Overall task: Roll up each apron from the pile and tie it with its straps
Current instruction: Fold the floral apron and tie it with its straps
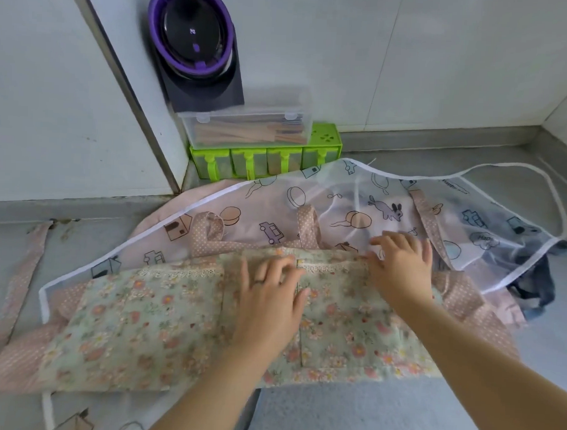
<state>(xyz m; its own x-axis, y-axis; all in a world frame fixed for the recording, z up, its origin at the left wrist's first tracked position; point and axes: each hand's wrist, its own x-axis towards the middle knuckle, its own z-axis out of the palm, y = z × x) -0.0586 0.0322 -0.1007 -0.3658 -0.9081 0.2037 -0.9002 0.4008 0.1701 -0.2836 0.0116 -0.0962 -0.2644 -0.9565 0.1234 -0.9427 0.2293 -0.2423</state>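
**Soft floral apron, both hands at its far edge**

The pale green floral cotton apron with lace trim [160, 323] lies flat under both hands and spreads out to either side of them. It looks light, limp and thin. It should roll easily but will likely sag and skew unless both ends are turned together. The lace-trimmed far edge, where the hands are, seems the sensible place to take it. Its pink dotted fabric straps [210, 231] loop just beyond the left hand and trail far out to that hand's left, so they could tangle in the roll.

The left hand [268, 298] lies palm down, its fingers curled onto the far edge and pinching the cloth. The right hand [400, 262] sits near it but apart, slightly farther forward, with fingers spread over the same edge. Whether its thumb hooks under the cloth cannot be told. Both forearms reach forward from below.

Beneath and beyond the hands lies a translucent white-bound plastic apron with cartoon prints [358, 192], which is probably slippery. A dark blue cloth [532, 284] bunches to the right of the right hand, on the grey metal counter [545, 356].
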